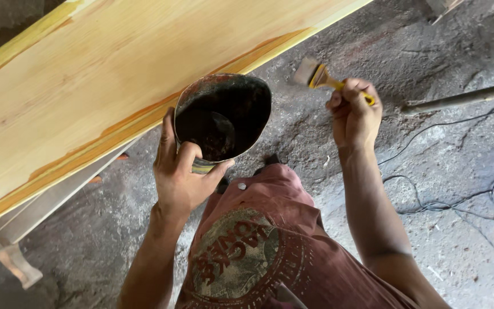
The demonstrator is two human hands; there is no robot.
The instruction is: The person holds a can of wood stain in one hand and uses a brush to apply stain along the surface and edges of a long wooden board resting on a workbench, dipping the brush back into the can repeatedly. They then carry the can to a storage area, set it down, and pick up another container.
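- Tin can [222, 117]: stiff, light, probably slick with dark finish; left hand [179, 177] wraps its lower wall.
- Brush [315, 74]: light; right hand [354, 111] fisted around yellow handle.
- Both beside the pale plank [87, 86].

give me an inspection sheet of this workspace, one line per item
surface: long pale wooden plank, glossy, orange streaks along its edge
job's things: dark-stained tin; yellow-handled paintbrush
clutter: nothing seen
grips: left hand holds the tin by its rim; right hand closed on the brush handle, bristles off the plank
cables: thin wires loose on the floor at right
surroundings: rough grey concrete floor; metal pipe at right
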